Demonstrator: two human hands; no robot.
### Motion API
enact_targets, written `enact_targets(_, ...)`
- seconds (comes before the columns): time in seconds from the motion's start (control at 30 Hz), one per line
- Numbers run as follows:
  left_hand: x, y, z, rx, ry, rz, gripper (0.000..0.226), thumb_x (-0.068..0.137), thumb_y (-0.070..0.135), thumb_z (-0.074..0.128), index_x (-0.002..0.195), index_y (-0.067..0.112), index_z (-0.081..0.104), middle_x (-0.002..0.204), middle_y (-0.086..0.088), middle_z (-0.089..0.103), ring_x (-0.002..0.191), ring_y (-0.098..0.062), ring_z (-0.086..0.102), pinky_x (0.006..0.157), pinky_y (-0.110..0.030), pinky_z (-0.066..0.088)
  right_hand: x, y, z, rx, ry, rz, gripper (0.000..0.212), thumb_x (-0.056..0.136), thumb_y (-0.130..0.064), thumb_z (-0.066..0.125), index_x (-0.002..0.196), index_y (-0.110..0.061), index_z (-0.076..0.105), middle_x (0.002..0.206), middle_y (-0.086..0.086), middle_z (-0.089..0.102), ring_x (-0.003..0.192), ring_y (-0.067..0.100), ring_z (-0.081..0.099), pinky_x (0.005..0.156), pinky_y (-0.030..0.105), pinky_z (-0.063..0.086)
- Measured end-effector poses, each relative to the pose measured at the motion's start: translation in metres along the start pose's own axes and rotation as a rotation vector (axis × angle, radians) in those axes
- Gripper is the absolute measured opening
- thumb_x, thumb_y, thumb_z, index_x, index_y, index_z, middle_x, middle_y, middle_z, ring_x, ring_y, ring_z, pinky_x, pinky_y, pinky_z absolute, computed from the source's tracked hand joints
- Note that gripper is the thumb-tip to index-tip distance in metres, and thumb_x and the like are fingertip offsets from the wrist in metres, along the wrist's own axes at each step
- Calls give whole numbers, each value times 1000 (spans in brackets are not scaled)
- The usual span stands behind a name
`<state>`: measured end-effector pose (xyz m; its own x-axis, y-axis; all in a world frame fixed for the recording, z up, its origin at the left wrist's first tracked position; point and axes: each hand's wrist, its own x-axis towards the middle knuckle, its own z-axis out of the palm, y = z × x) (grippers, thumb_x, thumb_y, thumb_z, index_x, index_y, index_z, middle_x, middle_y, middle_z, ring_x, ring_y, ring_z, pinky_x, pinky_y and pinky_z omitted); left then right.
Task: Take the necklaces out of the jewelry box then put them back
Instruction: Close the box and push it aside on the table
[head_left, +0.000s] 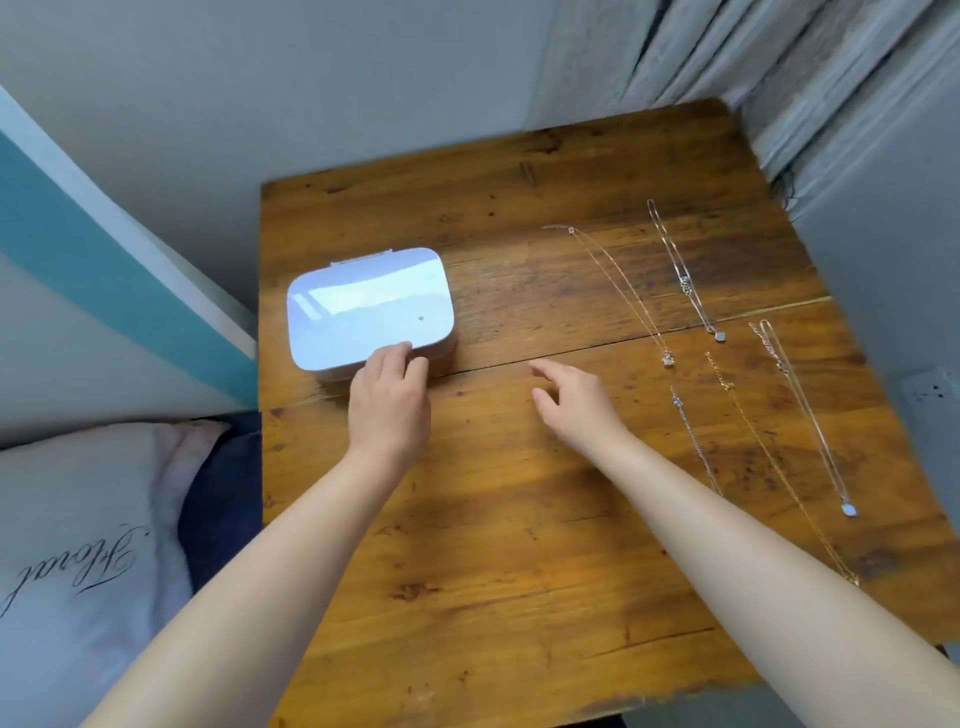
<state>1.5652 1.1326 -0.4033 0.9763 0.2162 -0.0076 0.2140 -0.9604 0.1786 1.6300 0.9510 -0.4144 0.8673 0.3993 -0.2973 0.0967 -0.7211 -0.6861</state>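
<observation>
Hands reach over a wooden table (467, 519): the left hand (389, 400) rests its loosely curled fingers on the front rim of the shut white jewelry box (370, 306) near the table's left edge, while the right hand (576, 400) hovers empty beside it, fingers spread apart. Five necklaces (691, 322) lie stretched out in rows along the right edge, well apart from the box. Reopening likely goes best if one hand steadies the base while the other lifts the lid at its front lip.

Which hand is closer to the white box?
Left. The left hand touches the front edge of the closed white box. The right hand is open above the wooden table, apart from the box, on its right.
</observation>
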Motion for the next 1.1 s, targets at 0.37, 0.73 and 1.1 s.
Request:
enact_targets(0.37, -62, 118, 69, -182, -303, 347, 28, 86, 15, 45, 110, 3, 54, 132, -16, 50, 124, -32, 40, 98, -43, 39, -150, 125, -65, -266, 292, 328, 27, 83, -6, 57, 110, -2, 61, 114, 19, 65, 110, 35, 53, 95, 40, 44)
enact_targets(0.73, -77, 129, 78, -117, -373, 298, 47, 90, 27, 49, 133, 10, 38, 152, -10, 26, 142, -26, 15, 115, -43, 17, -203, 165, -62, -344, -55, 353, 41, 81, -14, 64, 120, -9, 53, 109, 9, 55, 103, 25, 53, 81, 29, 44)
enact_targets(1.1, -59, 70, 34, -191, -186, -11, 38, 82, 7, 55, 120, 4, 52, 134, -17, 49, 125, -32, 40, 100, -43, 39, -106, 78, -44, -472, -61, 152, 21, 84, -10, 47, 99, -5, 60, 105, 12, 59, 104, 32, 52, 78, 38, 47)
